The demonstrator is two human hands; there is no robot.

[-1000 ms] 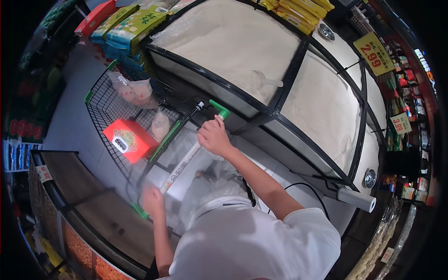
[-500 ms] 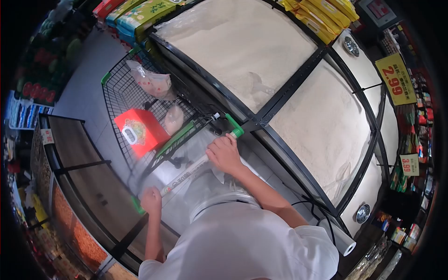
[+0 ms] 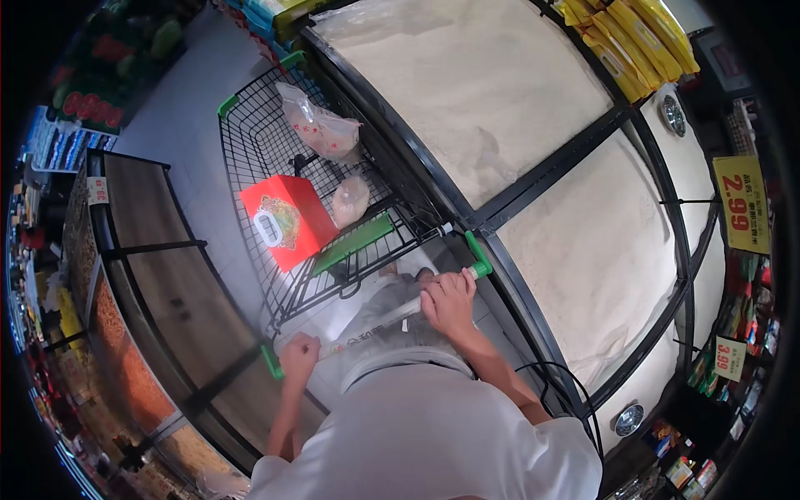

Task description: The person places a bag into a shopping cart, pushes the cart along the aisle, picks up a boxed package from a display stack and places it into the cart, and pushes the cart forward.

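A wire shopping cart stands before me, its pale handle bar crossing in front of my waist. My right hand is wrapped round the bar near its green right end. Close to the left end, my left hand has its fingers curled round the bar. Inside the cart sits a red box with a white carrying handle. Beside it lies a small clear bag of something pale. Farther forward rests a larger clear plastic bag with red print; its contents are hard to make out.
On the right, close to the cart, black-framed bins hold pale grain with scoops on it. A brown-topped display stands on the left, with orange goods below. Yellow bags and price signs are at the right. Grey floor stretches ahead.
The cart, both hands and the bins have shifted right in view, and the handle sits lower and nearer my body. Both hands remain on the bar.
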